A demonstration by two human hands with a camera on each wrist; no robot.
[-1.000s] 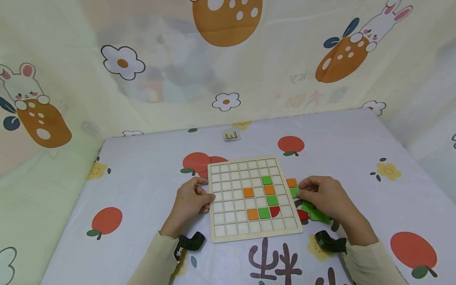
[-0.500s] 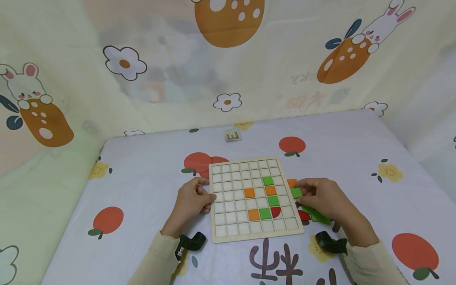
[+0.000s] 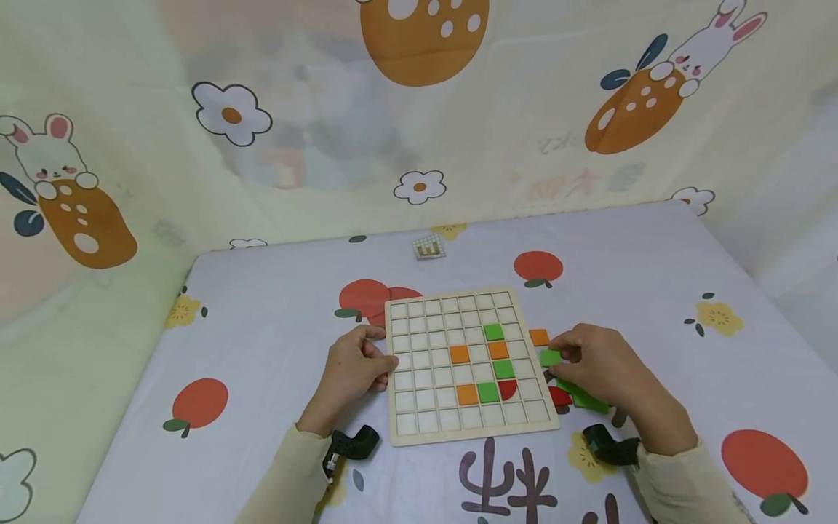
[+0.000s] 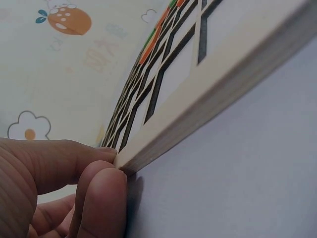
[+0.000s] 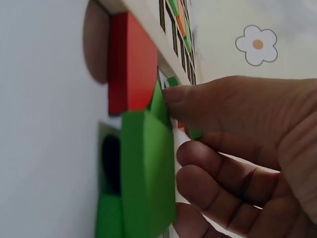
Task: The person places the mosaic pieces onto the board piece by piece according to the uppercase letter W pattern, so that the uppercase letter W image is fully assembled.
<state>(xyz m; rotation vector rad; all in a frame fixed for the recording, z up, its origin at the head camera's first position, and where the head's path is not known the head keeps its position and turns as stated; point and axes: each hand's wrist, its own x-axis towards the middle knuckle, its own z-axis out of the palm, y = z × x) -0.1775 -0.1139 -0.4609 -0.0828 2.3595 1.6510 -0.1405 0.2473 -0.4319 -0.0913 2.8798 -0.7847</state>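
On the table [image 3: 281, 313], the left hand [image 3: 353, 365] pinches a gridded board [image 3: 460, 375] by its edge; the right hand [image 3: 599, 364] pinches a half-hidden green tile [image 3: 548, 357] and partly covers other green pieces [image 3: 585, 399].

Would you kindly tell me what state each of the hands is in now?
Left hand: closed, gripping the grid board at its edge.
Right hand: closed, pinching a green tile.

Pale cream sleeves [image 3: 288, 480] and curved, black wrist cameras [image 3: 610, 445].
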